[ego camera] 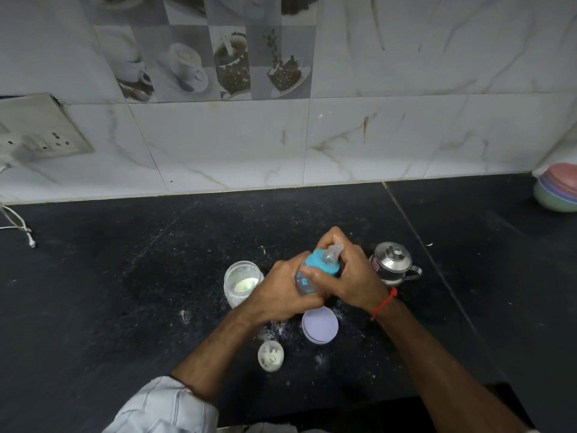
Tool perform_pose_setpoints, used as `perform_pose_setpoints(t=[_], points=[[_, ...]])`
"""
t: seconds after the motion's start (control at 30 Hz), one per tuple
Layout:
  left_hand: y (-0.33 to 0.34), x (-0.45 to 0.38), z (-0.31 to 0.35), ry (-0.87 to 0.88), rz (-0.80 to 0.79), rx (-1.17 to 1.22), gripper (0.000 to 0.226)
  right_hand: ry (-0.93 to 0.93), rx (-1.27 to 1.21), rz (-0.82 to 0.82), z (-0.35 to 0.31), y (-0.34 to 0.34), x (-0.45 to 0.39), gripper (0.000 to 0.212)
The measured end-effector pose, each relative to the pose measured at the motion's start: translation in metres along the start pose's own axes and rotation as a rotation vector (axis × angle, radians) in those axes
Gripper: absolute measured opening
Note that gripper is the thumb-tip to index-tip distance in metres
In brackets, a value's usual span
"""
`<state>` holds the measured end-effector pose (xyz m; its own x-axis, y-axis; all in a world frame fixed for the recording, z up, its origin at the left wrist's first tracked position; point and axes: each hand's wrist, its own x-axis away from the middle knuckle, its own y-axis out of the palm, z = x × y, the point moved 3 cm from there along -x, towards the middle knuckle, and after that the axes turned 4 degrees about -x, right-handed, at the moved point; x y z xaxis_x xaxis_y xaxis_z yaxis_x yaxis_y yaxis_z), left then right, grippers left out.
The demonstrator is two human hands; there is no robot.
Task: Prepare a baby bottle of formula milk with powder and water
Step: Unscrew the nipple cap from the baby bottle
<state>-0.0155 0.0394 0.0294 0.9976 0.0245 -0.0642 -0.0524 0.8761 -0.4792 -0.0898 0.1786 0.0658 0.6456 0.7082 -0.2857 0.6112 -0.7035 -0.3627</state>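
A clear baby bottle (304,284) with blue print is held above the black counter, tilted with its top to the right. My left hand (278,295) wraps its body. My right hand (352,276) grips its teal collar (321,260), with the clear nipple poking out between the fingers. An open clear jar of white powder (242,282) stands just left of my hands. A small steel lidded pot (393,264) stands just right of them. A lilac round lid (320,326) lies flat below my hands. A small whitish cap (270,356) lies nearer to me.
White powder is scattered on the black counter (125,276) around the jar and lid. A stack of pastel bowls (557,190) sits at the far right by the tiled wall. A socket plate (40,129) and a white cable (18,226) are at the far left.
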Motion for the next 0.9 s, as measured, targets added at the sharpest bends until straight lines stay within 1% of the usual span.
perform_pose_setpoints(t=[0.03,0.07,0.13,0.17,0.2,0.23,0.3,0.33,0.37,0.4,0.47,0.5,0.53,0.63,0.73,0.83,0.9], points=[[-0.004,0.001,0.0,0.008,0.008,0.015,0.048,0.008,-0.066,-0.093,-0.002,-0.005,-0.001,0.034],[-0.007,0.001,-0.001,0.006,0.028,0.014,0.049,0.024,-0.122,-0.189,-0.004,-0.01,-0.002,0.036],[-0.012,0.003,-0.004,-0.01,0.088,-0.045,0.048,0.072,-0.215,-0.341,-0.007,-0.022,-0.002,0.055],[-0.014,0.005,-0.007,-0.024,0.115,-0.086,0.046,0.116,-0.229,-0.354,-0.009,-0.025,-0.002,0.062],[-0.014,0.006,-0.009,-0.036,0.133,-0.121,0.045,0.166,-0.196,-0.329,-0.01,-0.026,-0.003,0.064],[-0.015,0.008,-0.012,-0.048,0.141,-0.159,0.044,0.203,-0.107,-0.285,-0.012,-0.025,-0.005,0.061],[-0.015,0.011,-0.013,-0.062,0.127,-0.257,0.043,0.213,0.196,-0.239,-0.014,-0.021,-0.009,0.053],[-0.014,0.012,-0.013,-0.062,0.113,-0.304,0.044,0.187,0.314,-0.245,-0.015,-0.018,-0.01,0.049],[-0.014,0.012,-0.013,-0.061,0.102,-0.341,0.047,0.162,0.342,-0.277,-0.016,-0.017,-0.01,0.044],[-0.015,0.013,-0.013,-0.062,0.097,-0.362,0.05,0.145,0.28,-0.328,-0.016,-0.017,-0.009,0.041],[-0.017,0.015,-0.014,-0.067,0.095,-0.385,0.054,0.171,0.089,-0.439,-0.015,-0.019,-0.006,0.056],[-0.018,0.016,-0.014,-0.066,0.09,-0.401,0.051,0.2,0.039,-0.459,-0.016,-0.02,-0.005,0.063],[-0.018,0.017,-0.014,-0.065,0.086,-0.414,0.048,0.222,0.043,-0.444,-0.016,-0.02,-0.005,0.063],[-0.018,0.02,-0.014,-0.069,0.077,-0.401,0.046,0.151,0.182,-0.335,-0.014,-0.018,-0.009,0.044],[-0.02,0.025,-0.016,-0.084,0.103,-0.367,0.048,0.121,0.117,-0.249,-0.011,-0.021,-0.006,0.035],[-0.029,0.035,-0.025,-0.1,0.219,-0.308,0.055,0.173,-0.079,-0.122,0.001,-0.026,0.005,0.033],[-0.04,0.047,-0.031,-0.118,0.373,-0.216,0.058,0.23,-0.134,-0.057,0.019,-0.02,0.02,0.034]])
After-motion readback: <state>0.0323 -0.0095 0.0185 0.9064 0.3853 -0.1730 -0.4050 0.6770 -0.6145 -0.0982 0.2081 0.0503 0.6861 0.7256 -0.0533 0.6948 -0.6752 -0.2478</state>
